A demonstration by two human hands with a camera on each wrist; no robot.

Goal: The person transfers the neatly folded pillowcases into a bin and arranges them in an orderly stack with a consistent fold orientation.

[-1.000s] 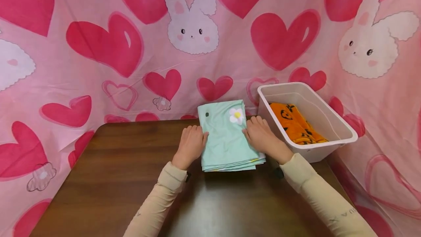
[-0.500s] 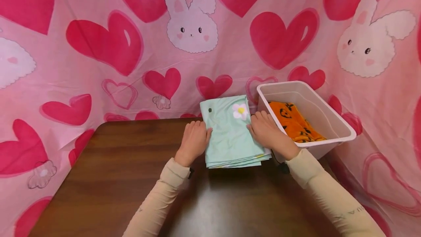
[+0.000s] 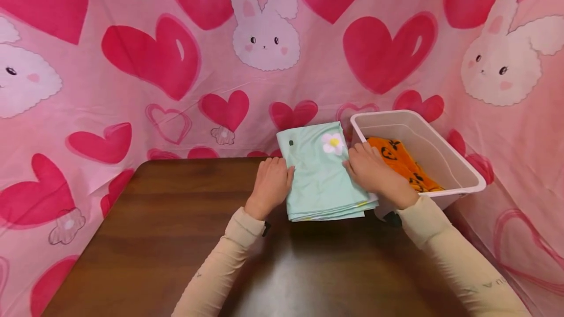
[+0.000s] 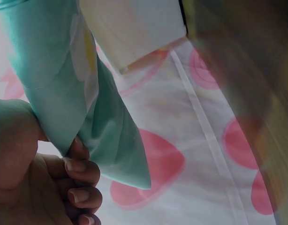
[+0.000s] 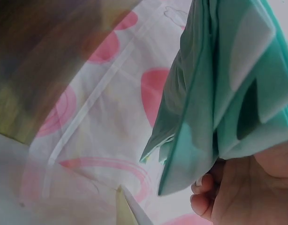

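A folded mint-green cloth with a white-and-yellow flower print hangs above the table, several layers showing at its lower edge. My left hand grips its left side. On the right side, my right hand holds it beside the bin. The left wrist view shows curled fingers and the thumb pinching a corner of the cloth. Seen from the right wrist, the folded layers hang over the right hand, whose fingers are partly hidden beneath them.
A white plastic bin stands at the back right, with an orange, black-patterned cloth inside. The dark wooden table extends left and forward. Pink fabric with hearts and rabbits hangs behind and on both sides.
Both hands have carried the mint-green cloth rightward and slightly up, closer to the bin. It is tilted a little more. The view has shifted slightly.
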